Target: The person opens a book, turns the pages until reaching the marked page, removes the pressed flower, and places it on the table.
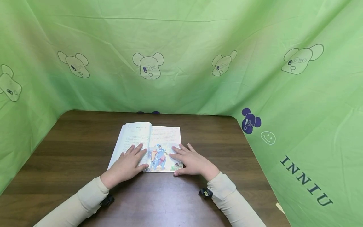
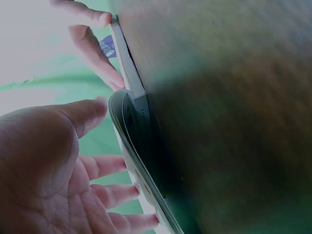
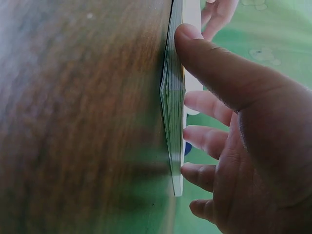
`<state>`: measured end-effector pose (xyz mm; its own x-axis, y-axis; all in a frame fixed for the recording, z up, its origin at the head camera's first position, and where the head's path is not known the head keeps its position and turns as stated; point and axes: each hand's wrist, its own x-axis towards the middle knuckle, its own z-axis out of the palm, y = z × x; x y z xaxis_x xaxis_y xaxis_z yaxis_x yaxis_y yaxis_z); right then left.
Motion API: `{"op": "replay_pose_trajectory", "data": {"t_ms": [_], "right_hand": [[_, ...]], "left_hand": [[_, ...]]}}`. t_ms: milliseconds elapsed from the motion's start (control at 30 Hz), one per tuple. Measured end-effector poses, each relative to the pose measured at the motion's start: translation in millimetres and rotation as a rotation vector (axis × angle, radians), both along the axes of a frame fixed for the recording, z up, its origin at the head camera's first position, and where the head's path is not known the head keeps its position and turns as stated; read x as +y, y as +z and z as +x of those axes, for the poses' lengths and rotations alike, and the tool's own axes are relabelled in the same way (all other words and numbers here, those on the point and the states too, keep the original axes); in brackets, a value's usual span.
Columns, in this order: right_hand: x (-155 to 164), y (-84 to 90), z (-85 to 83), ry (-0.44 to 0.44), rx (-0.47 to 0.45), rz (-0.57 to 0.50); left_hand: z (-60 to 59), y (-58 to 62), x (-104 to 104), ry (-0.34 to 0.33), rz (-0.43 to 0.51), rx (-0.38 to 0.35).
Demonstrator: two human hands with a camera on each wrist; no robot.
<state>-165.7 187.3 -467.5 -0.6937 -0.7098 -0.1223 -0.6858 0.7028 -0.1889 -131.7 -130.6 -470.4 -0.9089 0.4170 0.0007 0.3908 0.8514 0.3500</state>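
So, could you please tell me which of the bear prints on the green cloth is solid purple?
The bear by the table's far right corner; the others are only outlines.

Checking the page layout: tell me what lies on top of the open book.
Both hands lie flat on the book: left hand, right hand. They cover parts of both pages.

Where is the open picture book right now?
In the head view the book lies open mid-table, left hand and right hand flat on its pages.
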Motion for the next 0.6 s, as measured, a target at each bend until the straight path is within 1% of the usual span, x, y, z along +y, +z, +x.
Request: {"op": "replay_pose_trajectory", "data": {"t_ms": [267, 367, 467, 600], "right_hand": [[0, 2.6, 0.5, -0.001, -0.012, 0.011], [0, 5.1, 0.5, 0.009, -0.007, 0.011], [-1, 8.3, 0.5, 0.047, 0.039, 0.002], [-3, 10.5, -0.6, 0.126, 0.163, -0.028]], "left_hand": [[0.4, -0.2, 5, 0.029, -0.014, -0.026], [1.1, -0.6, 7, 0.038, -0.021, -0.023], [1.9, 0.1, 10, 0.053, -0.017, -0.019], [3.7, 2.5, 15, 0.076, -0.015, -0.019]]}}
